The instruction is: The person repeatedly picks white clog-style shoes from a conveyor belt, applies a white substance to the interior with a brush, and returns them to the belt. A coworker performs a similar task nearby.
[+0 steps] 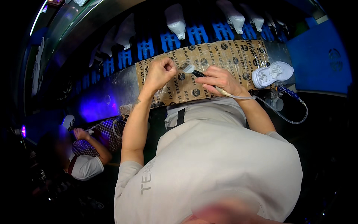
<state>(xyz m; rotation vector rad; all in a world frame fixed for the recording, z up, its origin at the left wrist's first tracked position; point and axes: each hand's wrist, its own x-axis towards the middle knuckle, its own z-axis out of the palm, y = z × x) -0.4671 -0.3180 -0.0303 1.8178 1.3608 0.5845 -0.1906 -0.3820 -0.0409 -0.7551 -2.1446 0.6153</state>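
My right hand (222,80) is closed around a brush (197,73) with a dark handle and pale, flat bristles. A thin clear tube (257,98) runs from the rear of the brush past my right wrist. The bristles point left toward my left hand (162,71), with a small gap between them. My left hand is raised, its fingers curled in and thumb pressed to them; whether anything small sits inside is hidden. Beneath both hands lies a printed brown cardboard sheet (209,52) covered with clear tape. To the right of it rests a white shoe (280,72).
Beyond the cardboard, blue holders (197,34) stand in a row, with white shoe-shaped pieces (175,20) above them. A blue panel (317,56) bounds the right side. A small round container (275,104) is beside the tube's loop. At lower left, a co-worker (87,164) holds a white item.
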